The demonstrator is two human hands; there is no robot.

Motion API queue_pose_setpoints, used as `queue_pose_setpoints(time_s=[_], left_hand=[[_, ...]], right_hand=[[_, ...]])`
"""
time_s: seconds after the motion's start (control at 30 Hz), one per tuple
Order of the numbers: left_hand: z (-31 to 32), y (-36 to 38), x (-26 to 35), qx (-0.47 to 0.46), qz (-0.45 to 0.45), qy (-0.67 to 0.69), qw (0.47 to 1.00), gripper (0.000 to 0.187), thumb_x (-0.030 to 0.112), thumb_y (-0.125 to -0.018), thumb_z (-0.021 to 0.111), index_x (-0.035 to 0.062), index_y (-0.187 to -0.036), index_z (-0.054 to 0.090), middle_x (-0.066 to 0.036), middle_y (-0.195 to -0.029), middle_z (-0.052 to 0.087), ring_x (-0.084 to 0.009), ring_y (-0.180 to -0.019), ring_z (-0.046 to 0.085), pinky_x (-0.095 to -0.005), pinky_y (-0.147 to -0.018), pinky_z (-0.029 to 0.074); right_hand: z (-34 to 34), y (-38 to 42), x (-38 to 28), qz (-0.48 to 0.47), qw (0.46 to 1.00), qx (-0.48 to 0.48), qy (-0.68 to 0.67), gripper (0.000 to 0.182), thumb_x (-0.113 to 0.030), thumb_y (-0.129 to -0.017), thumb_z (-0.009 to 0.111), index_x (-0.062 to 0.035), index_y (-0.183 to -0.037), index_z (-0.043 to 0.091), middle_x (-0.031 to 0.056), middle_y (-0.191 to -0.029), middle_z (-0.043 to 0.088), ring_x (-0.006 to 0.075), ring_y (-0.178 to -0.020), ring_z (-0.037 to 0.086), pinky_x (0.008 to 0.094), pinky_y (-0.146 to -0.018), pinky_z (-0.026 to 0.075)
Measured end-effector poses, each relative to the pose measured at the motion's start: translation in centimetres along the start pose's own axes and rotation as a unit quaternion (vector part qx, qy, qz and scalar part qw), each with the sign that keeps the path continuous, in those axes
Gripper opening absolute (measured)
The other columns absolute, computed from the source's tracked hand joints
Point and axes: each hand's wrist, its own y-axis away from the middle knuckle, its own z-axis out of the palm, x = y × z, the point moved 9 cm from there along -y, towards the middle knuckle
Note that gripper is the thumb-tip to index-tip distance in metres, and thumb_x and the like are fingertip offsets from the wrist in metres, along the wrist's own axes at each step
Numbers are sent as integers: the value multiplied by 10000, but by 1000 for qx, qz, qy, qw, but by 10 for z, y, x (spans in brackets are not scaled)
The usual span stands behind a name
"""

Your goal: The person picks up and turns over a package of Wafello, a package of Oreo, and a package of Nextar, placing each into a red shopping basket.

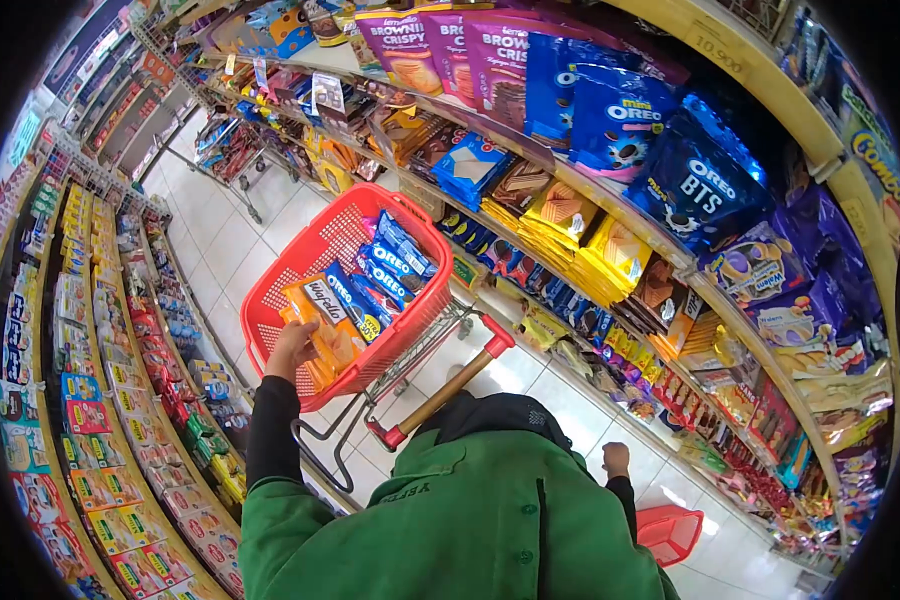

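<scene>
Loose packs, unheld cart

The left hand (292, 348) has its grip closed on the edge of the orange Wafello (320, 308), inside the red basket (295, 252) and beside the blue Oreo packs (382, 272). If the fingers slacken while the Wafello is raised, it could slide back onto the Oreo packs; a hard pinch might crush the wafers (brittle things, wafers). Nobody holds the handle (457, 388), so a push on the basket could roll the cart (425, 345) towards the shelf (560, 170). The right hand (617, 458) is curled shut, with nothing visible in it, near a second basket (670, 532) that a backward step might catch.

The fingertips on the Wafello are hard to make out, and so is the number of orange packs beneath. The basket's bottom is covered by packs, the green shirt (460, 510) cuts off the second basket, and the feet and most wheels are hidden.
</scene>
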Motion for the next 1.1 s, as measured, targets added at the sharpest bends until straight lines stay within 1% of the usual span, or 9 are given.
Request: queue_pose_setpoints(time_s=[0.03,0.13,0.23,0.33,0.5,0.63,0.87,0.9,1.1], left_hand=[[-4,-1,7,-7,13,-30,999,224,207,-775,527,62,-936,470,-47,-810,505,-198,-691,517,-351,-573,447],[-14,8,44,-26,102,51,993,234,177,-787,507,60,-982,452,-53,-825,508,-200,-710,531,-345,-581,467],[-15,58,107,-30,232,140,962,243,134,-806,475,38,-1025,430,-69,-906,537,-189,-817,553,-306,-620,501],[10,122,149,-62,294,216,929,250,128,-809,471,39,-1038,424,-87,-968,529,-194,-856,553,-316,-635,503],[83,150,158,-168,308,214,912,332,128,-810,479,52,-1118,381,-100,-1048,507,-212,-926,534,-330,-722,491],[121,149,148,-187,283,235,911,221,84,-793,494,57,-1007,447,-65,-933,549,-155,-805,570,-303,-671,511],[151,169,139,-257,274,222,900,272,105,-812,471,52,-1073,420,-99,-1042,518,-197,-920,543,-316,-729,493],[155,178,143,-266,279,245,889,272,87,-792,502,37,-1052,439,-106,-976,551,-192,-869,564,-321,-712,500],[170,188,136,-330,264,246,873,301,90,-790,506,29,-1075,428,-112,-1016,531,-203,-901,551,-324,-730,494]], right_hand=[[-2,-5,15,88,990,31,-108,229,-203,-647,520,-9,-731,608,180,-724,592,286,-727,581,357,-679,453],[-32,-8,14,231,923,58,-303,270,-223,-627,562,-22,-802,608,191,-804,587,291,-776,569,348,-708,443],[-98,-23,-39,173,923,42,-342,332,-245,-639,585,-17,-880,583,169,-842,572,281,-814,548,329,-726,427],[-188,-29,-116,15,928,131,-348,315,-207,-686,567,-5,-926,548,160,-851,555,267,-794,543,323,-716,427],[-277,-12,-236,-126,903,95,-400,291,-141,-726,561,-12,-983,513,138,-930,529,215,-780,544,302,-701,438],[-288,10,-290,-187,864,10,-467,287,-149,-748,556,-35,-1006,501,113,-907,519,198,-793,528,294,-681,443],[-269,29,-293,-201,868,-50,-451,308,-167,-755,557,-69,-1038,488,94,-925,499,180,-827,508,282,-670,442],[-271,31,-295,-203,866,-51,-454,310,-169,-754,558,-70,-1040,488,93,-927,499,179,-829,508,282,-668,442],[-274,42,-318,-228,842,-79,-482,344,-185,-752,569,-62,-1061,478,88,-964,496,179,-863,507,282,-681,446]])
